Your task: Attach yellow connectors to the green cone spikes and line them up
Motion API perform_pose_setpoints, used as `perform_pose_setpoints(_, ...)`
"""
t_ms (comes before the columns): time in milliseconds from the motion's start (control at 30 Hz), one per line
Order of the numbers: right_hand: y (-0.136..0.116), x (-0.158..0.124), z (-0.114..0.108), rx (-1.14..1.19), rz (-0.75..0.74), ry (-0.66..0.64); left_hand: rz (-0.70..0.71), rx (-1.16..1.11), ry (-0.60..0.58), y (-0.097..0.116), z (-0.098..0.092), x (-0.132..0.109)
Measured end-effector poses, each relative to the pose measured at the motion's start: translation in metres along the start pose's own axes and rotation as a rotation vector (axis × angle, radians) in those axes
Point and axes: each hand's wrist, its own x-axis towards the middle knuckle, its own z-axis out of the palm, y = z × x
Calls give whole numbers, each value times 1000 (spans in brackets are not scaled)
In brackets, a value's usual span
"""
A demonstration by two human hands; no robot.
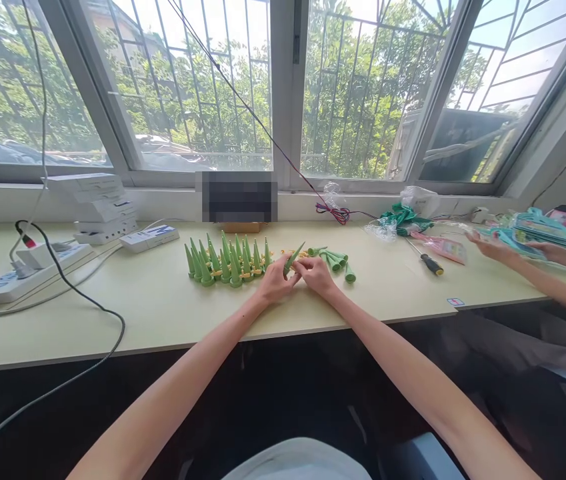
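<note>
I pinch one green cone [295, 256] in my left hand [276, 281], tip up and to the right; my right hand [315, 275] is by its bottom end, but I cannot tell if it grips anything. More than ten standing cones [235, 273], too crowded to count, are just left of my hands, and about five lying cones [350, 274] are just right, with one screwdriver [431, 265] farther off.

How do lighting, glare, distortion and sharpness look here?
Head view: daylight from the windows washes out the sky, while below the table goes nearly black; head view: window frames splay outward, probably wide-lens distortion; head view: a pixelated patch hides something; head view: the cone in the left hand lacks fine detail.
</note>
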Motion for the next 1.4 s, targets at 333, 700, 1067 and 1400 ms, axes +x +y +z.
perform_pose_setpoints(333,1,1,2,64,25,39,3,36,48,2,0,0)
perform_pose_setpoints(700,2,-1,1,-131,10,95,-87,-38,233,8,-4,2)
perform_pose_setpoints(1067,2,-6,5,-233,-102,-173,-126,-77,296,10,-6,2)
perform_pose_setpoints(1400,-5,-9,5,-258,-253,-355,-123,-108,291,9,-5,2)
